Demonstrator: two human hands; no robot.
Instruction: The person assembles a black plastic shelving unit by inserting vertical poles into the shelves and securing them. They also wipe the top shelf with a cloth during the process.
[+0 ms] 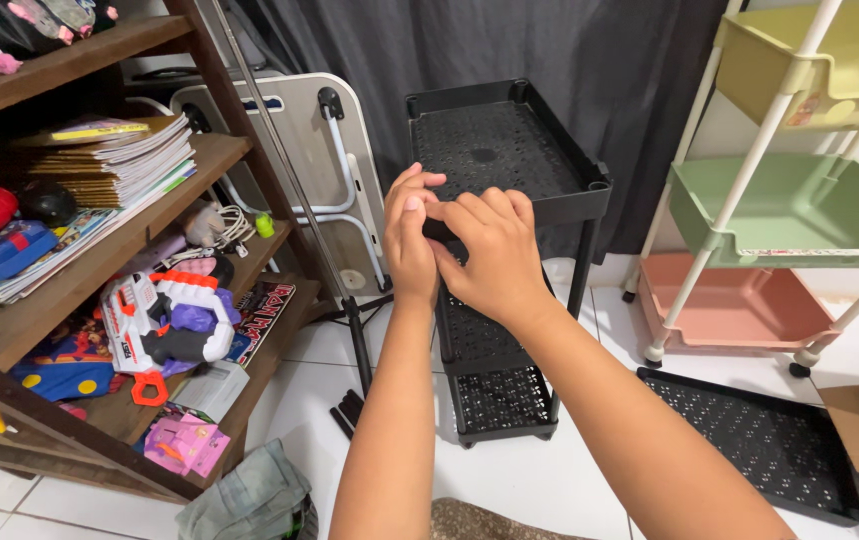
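A black tiered rack (550,190) with perforated trays stands on the white tile floor in the middle of the view. My left hand (409,235) and my right hand (490,260) meet at the front left corner of its top tray. The fingers of both hands are curled and pressed together at that corner; the corner itself is hidden behind them. Whether they grip the rim or a small part I cannot tell. Two lower black trays (500,400) show beneath my forearms.
A loose black perforated tray (760,440) lies on the floor at right. A pastel trolley (790,200) with yellow, green and pink bins stands behind it. A wooden shelf (100,260) with books and a toy blaster (170,320) fills the left. A folded white table (320,160) leans against the dark curtain.
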